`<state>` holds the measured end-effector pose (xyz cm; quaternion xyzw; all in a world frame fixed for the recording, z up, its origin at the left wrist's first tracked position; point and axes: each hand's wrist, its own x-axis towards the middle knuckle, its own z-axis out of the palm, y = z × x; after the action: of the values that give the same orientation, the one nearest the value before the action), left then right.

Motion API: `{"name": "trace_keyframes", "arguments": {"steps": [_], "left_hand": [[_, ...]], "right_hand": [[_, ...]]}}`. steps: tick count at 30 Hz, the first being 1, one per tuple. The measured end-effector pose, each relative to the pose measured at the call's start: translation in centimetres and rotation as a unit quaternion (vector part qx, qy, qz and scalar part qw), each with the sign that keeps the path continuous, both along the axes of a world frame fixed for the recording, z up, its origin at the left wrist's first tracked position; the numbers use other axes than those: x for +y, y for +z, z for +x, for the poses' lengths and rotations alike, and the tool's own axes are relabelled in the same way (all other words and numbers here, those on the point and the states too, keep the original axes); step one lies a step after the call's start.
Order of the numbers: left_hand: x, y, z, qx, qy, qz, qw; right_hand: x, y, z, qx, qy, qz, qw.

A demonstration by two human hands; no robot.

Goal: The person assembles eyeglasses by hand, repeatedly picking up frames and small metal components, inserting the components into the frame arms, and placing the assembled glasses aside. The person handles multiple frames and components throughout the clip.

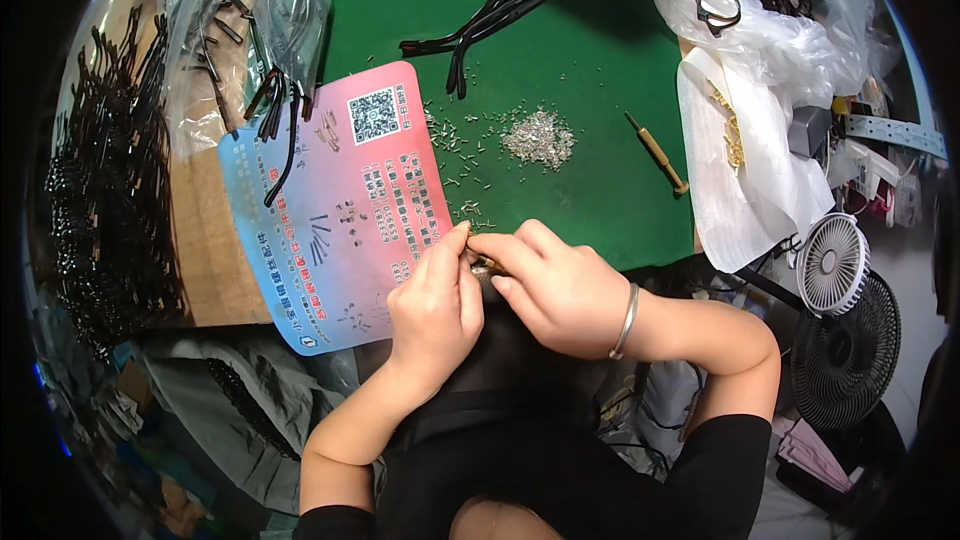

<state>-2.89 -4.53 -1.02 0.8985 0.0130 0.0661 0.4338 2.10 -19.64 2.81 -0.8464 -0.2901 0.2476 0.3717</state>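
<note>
My left hand [440, 300] and my right hand [560, 285] meet at the near edge of a green mat [610, 210]. Both are closed, fingertips pinched close together. Between them shows a bit of something small and brownish-gold [487, 263], mostly hidden by the fingers, so its kind is unclear. Just beyond my fingertips lie scattered tiny metal screws [468, 208], with a heaped pile of small silvery screws [540, 138] farther off. A pink-and-blue printed sheet [345, 180] reaches up to my left hand. On the right of the mat rests a thin screwdriver [660, 155] with a yellowish handle.
Dark glasses temples [480, 20] lie at the mat's far side. More bundled temples [115, 180] fill the left edge, beside a clear plastic bag [250, 0]. At right are a white cloth [755, 200] with gold-coloured parts, bagged glasses frames [718, 8] and a small white fan [832, 265].
</note>
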Motion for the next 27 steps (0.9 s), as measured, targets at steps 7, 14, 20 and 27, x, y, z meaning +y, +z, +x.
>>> {"name": "trace_keyframes", "arguments": {"steps": [7, 14, 20, 27], "left_hand": [[0.9, 0.1, 0.4, 0.035, -0.019, -0.054, 0.998], [1.0, 0.1, 0.6, 0.059, -0.019, -0.083, 0.995], [1.0, 0.2, 0.6, 0.074, -0.017, -0.074, 0.994], [0.6, 0.1, 0.7, 0.042, -0.001, -0.051, 0.998]], "right_hand": [[0.2, 1.2, 2.9, 0.439, -0.08, 0.062, 0.893], [0.2, 1.1, 2.9, 0.357, -0.05, 0.072, 0.93], [0.3, 0.9, 2.6, 0.235, -0.009, 0.027, 0.972], [0.8, 0.8, 1.1, 0.099, 0.001, -0.04, 0.994]]}}
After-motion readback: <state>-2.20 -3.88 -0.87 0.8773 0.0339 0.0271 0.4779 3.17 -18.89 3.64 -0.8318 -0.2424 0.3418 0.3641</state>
